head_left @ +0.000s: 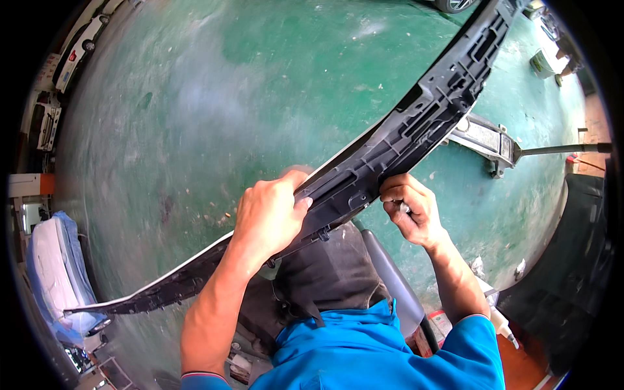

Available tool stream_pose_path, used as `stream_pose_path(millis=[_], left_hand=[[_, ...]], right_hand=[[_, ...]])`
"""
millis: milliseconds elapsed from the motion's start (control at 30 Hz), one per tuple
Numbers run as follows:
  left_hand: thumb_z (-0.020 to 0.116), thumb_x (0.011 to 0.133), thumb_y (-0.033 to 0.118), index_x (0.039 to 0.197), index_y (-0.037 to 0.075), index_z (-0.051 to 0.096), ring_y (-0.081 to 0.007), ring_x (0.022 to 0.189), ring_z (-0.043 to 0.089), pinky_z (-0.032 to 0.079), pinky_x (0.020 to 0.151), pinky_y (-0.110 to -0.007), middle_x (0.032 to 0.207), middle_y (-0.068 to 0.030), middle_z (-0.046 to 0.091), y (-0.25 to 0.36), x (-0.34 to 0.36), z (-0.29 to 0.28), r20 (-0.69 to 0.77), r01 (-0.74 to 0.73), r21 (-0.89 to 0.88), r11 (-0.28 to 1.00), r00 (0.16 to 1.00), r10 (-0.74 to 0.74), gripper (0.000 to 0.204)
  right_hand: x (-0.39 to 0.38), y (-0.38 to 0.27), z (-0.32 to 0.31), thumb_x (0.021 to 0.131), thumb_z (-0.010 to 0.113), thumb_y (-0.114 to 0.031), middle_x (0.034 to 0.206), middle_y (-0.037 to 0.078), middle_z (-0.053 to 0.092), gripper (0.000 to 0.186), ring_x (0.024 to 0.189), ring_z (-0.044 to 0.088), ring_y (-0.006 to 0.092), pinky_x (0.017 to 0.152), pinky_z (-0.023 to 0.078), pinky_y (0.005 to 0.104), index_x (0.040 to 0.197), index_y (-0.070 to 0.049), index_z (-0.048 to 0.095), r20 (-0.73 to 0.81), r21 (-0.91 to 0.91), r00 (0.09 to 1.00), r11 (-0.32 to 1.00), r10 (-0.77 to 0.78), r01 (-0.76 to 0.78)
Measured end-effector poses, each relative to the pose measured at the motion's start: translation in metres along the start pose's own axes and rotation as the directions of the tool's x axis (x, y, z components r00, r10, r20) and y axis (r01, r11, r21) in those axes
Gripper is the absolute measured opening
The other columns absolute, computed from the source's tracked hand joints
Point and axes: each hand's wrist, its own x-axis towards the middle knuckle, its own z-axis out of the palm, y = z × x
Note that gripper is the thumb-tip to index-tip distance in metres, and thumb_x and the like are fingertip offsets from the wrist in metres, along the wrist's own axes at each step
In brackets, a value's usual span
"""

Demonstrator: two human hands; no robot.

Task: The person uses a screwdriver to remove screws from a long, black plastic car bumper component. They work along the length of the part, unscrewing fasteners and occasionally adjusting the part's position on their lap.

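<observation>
A long black plastic car trim panel (403, 140) with a ribbed, slotted back and a thin white edge lies slantwise across my lap, from lower left to upper right. My left hand (270, 211) is wrapped over its middle, thumb on the ribbed side and fingers hidden behind the far edge. At the panel's near edge, my right hand (411, 207) is curled closed with its fingertips against the plastic. A small pale object (404, 208) shows between its thumb and fingers; its kind is not clear.
A floor jack (484, 140) with a long handle stands right of the panel on the green floor (195, 117). A black curved panel (562, 266) and a white nozzled tube (504, 325) are at the right. A grey padded seat (393, 283) is beside my leg; a plastic-wrapped part (62, 273) is far left.
</observation>
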Motion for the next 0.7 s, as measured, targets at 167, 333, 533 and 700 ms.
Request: stream_pose_path(millis=[167,333,533,700], left_hand=[[0.074,0.088,0.013,0.121,0.008,0.07,-0.042,0.091,0.071,0.055,0.08,-0.046,0.096,-0.0228,0.074,0.002,-0.005,0.007,-0.066,-0.043,0.006,0.999,0.997,0.043,0.034],[0.074,0.088,0.014,0.116,0.006,0.069,-0.0431,0.089,0.07,0.055,0.079,-0.049,0.096,-0.0207,0.074,0.005,-0.012,0.014,-0.12,-0.063,0.07,0.995,0.99,0.072,0.03],[0.074,0.088,0.014,0.111,0.006,0.067,-0.0426,0.087,0.07,0.055,0.077,-0.051,0.094,-0.0182,0.073,0.005,-0.017,0.017,-0.139,-0.099,0.089,0.991,0.984,0.111,0.025],[0.074,0.088,0.014,0.111,0.006,0.067,-0.042,0.087,0.07,0.055,0.076,-0.051,0.094,-0.0173,0.073,0.001,-0.017,0.017,-0.139,-0.088,0.088,0.992,0.985,0.1,0.025]], right_hand=[[-0.009,-0.02,-0.006,0.088,0.072,-0.001,0.102,0.013,0.069,0.014,0.087,0.067,0.0247,0.074,0.053,0.0332,0.101,0.0,0.071,-0.012,0.074,0.993,0.991,0.117,-0.116],[-0.017,-0.038,-0.003,0.088,0.076,-0.002,0.087,0.008,0.07,0.012,0.076,0.065,0.015,0.066,0.052,0.0288,0.099,0.0,0.07,0.025,0.134,0.909,0.9,0.416,-0.415],[-0.025,-0.025,0.022,0.087,0.083,-0.008,0.087,0.003,0.07,0.02,0.075,0.062,0.0093,0.066,0.049,0.0263,0.101,0.0,0.072,-0.043,0.407,0.859,0.794,0.511,-0.452],[-0.03,-0.026,0.041,0.09,0.076,-0.001,0.089,0.006,0.072,0.015,0.073,0.065,0.0092,0.065,0.052,0.0231,0.104,0.001,0.072,-0.043,0.598,0.718,0.593,0.695,-0.538]])
